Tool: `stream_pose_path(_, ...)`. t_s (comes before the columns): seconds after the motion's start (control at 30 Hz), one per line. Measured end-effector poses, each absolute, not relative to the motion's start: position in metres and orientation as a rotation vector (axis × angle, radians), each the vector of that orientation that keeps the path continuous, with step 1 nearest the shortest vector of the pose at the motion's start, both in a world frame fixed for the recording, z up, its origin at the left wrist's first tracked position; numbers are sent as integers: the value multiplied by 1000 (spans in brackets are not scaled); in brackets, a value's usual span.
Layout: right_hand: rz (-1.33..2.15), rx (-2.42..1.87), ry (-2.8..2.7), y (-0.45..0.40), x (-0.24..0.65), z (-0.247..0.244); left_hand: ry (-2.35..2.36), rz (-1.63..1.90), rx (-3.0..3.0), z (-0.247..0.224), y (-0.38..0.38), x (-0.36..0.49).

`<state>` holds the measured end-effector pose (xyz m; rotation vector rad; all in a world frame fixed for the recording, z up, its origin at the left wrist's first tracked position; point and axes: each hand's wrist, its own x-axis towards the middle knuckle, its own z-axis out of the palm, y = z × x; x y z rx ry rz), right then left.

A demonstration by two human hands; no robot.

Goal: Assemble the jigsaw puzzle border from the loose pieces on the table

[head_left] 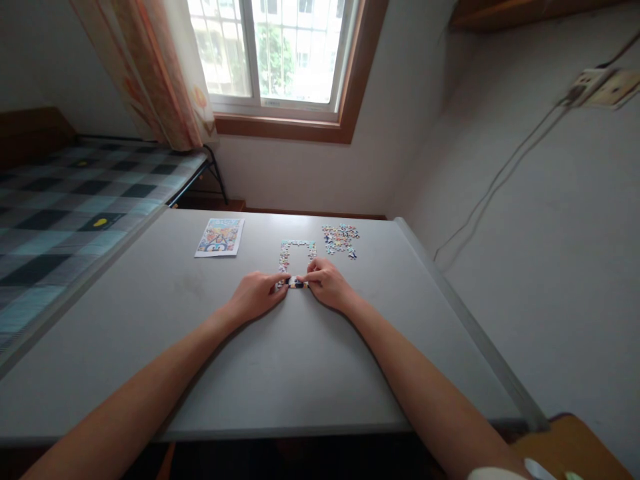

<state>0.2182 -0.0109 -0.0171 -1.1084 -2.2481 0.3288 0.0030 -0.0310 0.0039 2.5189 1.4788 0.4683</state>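
Note:
A rectangular frame of joined jigsaw pieces [283, 257] lies flat on the grey table, its middle bare. Along its near side runs a dark, white and orange strip of puzzle pieces [296, 283]. My left hand [259, 293] pinches the strip's left end between thumb and index finger. At the other end my right hand [327, 283] has its fingers closed on the strip, index finger pressing from above. Fingers partly cover the near corners. Loose jigsaw pieces [341, 239] are heaped beyond my right hand. A printed reference picture [220, 238] lies at the back left.
The grey table [240, 380] has a raised edge on the right, beside the wall. A bed with a checked cover [100, 183] stands to the left, under a curtain [155, 80]. A cable [500, 177] hangs from a wall socket [595, 88]. A wooden seat [575, 443] is at lower right.

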Motion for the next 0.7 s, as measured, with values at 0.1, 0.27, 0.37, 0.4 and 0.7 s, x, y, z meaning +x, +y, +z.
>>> stream_pose_path(0.1, 386, -1100, -2217, -11, 219, -17, 1479, 465, 2508, 5, -31, 3)
stream_pose_path(0.27, 571, -1118, -2019, -10, 221, -17, 1482, 471, 2494, 7, -32, 4)
stream_pose_path(0.37, 589, -1160, -1967, -10, 220, -16, 1485, 472, 2488, 7, -33, 4)
stream_pose_path(0.4, 584, -1164, -1980, -10, 220, -16, 1488, 472, 2487, 7, -33, 4)
stream_pose_path(0.7, 462, -1105, -2199, -11, 221, -18, 1484, 468, 2511, 5, -31, 3)
